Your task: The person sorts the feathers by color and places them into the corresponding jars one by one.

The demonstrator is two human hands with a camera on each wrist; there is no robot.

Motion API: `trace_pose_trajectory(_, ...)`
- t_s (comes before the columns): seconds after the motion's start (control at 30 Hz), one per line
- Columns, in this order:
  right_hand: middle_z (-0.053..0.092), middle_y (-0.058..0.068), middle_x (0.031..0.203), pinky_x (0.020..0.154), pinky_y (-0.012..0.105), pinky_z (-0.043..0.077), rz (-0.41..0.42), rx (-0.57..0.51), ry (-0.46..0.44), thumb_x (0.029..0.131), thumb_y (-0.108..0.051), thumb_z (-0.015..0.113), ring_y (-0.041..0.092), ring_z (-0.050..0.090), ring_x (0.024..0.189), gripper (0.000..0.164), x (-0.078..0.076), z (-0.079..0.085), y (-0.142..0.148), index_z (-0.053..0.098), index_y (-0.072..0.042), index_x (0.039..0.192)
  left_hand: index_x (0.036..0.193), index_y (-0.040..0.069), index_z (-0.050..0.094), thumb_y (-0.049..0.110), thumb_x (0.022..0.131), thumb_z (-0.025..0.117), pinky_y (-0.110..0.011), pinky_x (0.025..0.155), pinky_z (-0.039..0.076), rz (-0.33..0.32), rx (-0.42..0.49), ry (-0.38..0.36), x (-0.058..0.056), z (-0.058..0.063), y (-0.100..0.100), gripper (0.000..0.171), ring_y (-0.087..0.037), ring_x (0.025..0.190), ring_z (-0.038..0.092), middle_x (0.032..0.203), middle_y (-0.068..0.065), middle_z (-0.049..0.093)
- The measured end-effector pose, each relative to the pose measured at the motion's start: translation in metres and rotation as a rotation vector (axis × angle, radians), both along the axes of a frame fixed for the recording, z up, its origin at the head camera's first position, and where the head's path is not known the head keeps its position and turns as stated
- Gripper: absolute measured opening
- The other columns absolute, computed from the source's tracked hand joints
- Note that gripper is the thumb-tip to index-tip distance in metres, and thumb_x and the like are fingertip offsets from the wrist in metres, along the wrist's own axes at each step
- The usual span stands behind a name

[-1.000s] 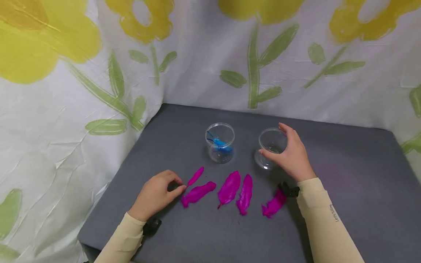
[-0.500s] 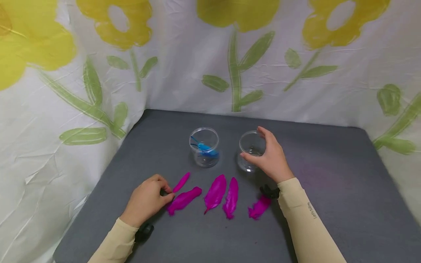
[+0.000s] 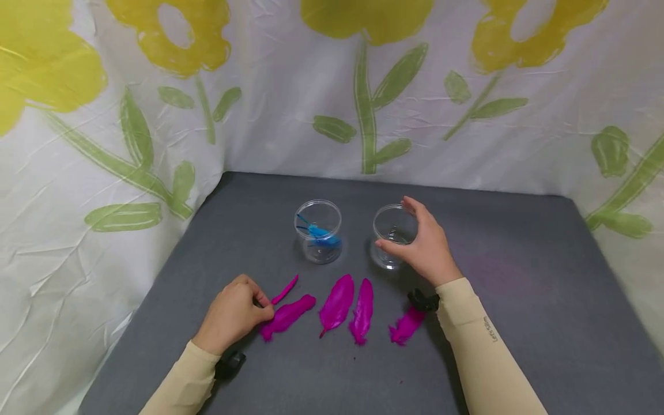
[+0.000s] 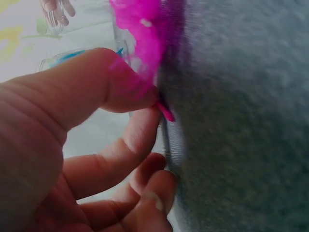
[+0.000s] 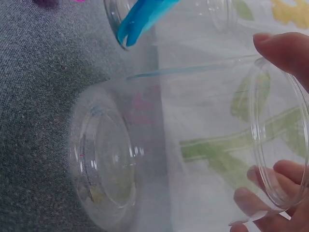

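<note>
My left hand (image 3: 233, 314) pinches the quill end of a narrow magenta feather (image 3: 285, 289) between thumb and index finger, low over the table. In the left wrist view the tip of that quill (image 4: 167, 112) pokes out past the fingertips. A wider magenta feather (image 3: 287, 317) lies right beside these fingers. On the right, my right hand (image 3: 426, 248) grips a clear plastic jar (image 5: 116, 159) near its rim, thumb on one side and fingers on the other. The jar stands upright, with no feathers inside.
A second clear jar (image 3: 323, 253) holding blue feathers (image 3: 323, 235) stands left of the gripped one. Two magenta feathers (image 3: 337, 302) lie mid-table, and another magenta feather (image 3: 406, 326) is partly under the right wrist's black strap. A flower-print curtain hangs behind the grey table (image 3: 519, 346).
The head view has swung rightward, so everything sits further left in it. In the left hand's pinch, the narrow feather has turned more edge-on. The right hand keeps its hold on the jar.
</note>
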State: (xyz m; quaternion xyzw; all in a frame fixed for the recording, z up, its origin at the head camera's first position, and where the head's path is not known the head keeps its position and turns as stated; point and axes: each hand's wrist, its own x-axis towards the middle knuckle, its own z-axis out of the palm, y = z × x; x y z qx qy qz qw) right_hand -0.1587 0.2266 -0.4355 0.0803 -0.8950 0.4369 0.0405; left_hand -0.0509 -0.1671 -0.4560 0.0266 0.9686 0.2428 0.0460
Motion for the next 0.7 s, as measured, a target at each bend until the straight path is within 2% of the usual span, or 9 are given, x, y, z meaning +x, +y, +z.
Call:
trace_pose_trajectory(0.17, 0.044, 0.003, 0.170, 0.125, 0.064, 0.037, 0.000, 0.009, -0.009, 0.079, -0.064, 0.091, 0.030, 0.040, 0.160, 0.117, 0.001, 0.002, 0.000, 0.031, -0.022, 0.170, 0.065, 0.029, 0.073, 0.017, 0.075, 0.082, -0.031, 0.057, 0.047, 0.005, -0.011, 0.018, -0.001, 0.000, -0.001, 0.018, -0.010, 0.072, 0.056, 0.089, 0.004, 0.067)
trace_pose_trajectory(0.37, 0.045, 0.002, 0.170, 0.125, 0.063, 0.039, -0.012, 0.000, -0.010, 0.079, -0.063, 0.091, 0.028, 0.042, 0.159, 0.117, 0.002, 0.001, 0.002, 0.032, -0.021, 0.170, 0.071, 0.026, 0.072, 0.017, 0.078, 0.080, -0.029, 0.053, 0.045, -0.016, 0.038, 0.022, -0.007, 0.007, 0.003, 0.014, -0.010, 0.060, 0.056, 0.074, 0.009, 0.069)
trace_pose_trajectory(0.5, 0.044, 0.001, 0.170, 0.125, 0.062, 0.038, -0.008, -0.002, -0.023, 0.079, -0.065, 0.091, 0.027, 0.041, 0.159, 0.117, 0.002, 0.001, 0.001, 0.030, -0.024, 0.170, 0.075, 0.025, 0.071, 0.016, 0.081, 0.078, -0.026, 0.056, 0.046, -0.043, 0.091, 0.000, -0.009, 0.016, 0.003, 0.013, -0.009, 0.058, 0.058, 0.067, 0.012, 0.067)
trace_pose_trajectory(0.7, 0.045, 0.000, 0.170, 0.125, 0.061, 0.039, -0.003, -0.001, -0.013, 0.079, -0.064, 0.091, 0.025, 0.043, 0.158, 0.117, 0.002, 0.002, -0.001, 0.031, -0.024, 0.170, 0.077, 0.028, 0.071, 0.015, 0.083, 0.077, -0.025, 0.059, 0.050, -0.111, 0.177, -0.002, -0.012, 0.034, 0.008, 0.016, -0.007, 0.064, 0.061, 0.069, 0.013, 0.067)
